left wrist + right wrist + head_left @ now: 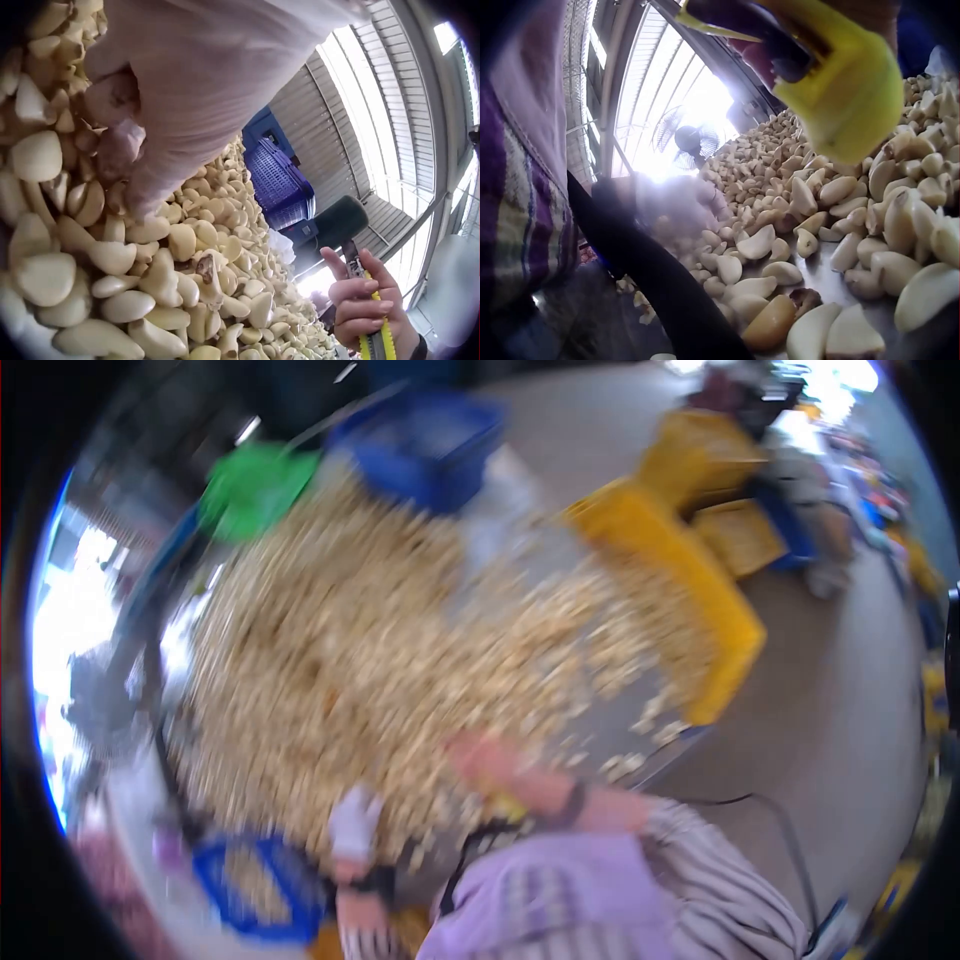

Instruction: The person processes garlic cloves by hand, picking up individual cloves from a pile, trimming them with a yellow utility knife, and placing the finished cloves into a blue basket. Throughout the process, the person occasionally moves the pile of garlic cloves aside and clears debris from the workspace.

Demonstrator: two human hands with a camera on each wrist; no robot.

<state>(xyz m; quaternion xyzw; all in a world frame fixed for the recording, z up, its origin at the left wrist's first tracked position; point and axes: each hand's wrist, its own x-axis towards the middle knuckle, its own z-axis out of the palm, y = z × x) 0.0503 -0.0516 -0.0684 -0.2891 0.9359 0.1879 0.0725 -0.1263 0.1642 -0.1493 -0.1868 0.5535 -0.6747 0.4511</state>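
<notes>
I see a person in a purple apron and a striped sleeve, bent over a grey table which a wide heap of garlic cloves covers in most part. The view from the head is quite blurred, but the wrist views are clearer.

The left hand, in a white glove, is at the near edge of the heap, and its fingers reach down among the cloves and touch them. Something pinkish shows beside the fingers; I cannot tell if it is a clove in the grip or a part of the hand, so I cannot say whether this hand holds anything.

The right hand is bare and is curled firmly around a yellow knife with a dark blade part. It is held above the near side of the heap, a little to the right of the gloved hand and apart from it.

Just beside the left arm there is a blue tray with some cloves inside. At the right edge of the table is a yellow crate, also with garlic in it. Behind the heap I notice a blue basket and, to its left, a green basket. A fan is in front of the bright light.
</notes>
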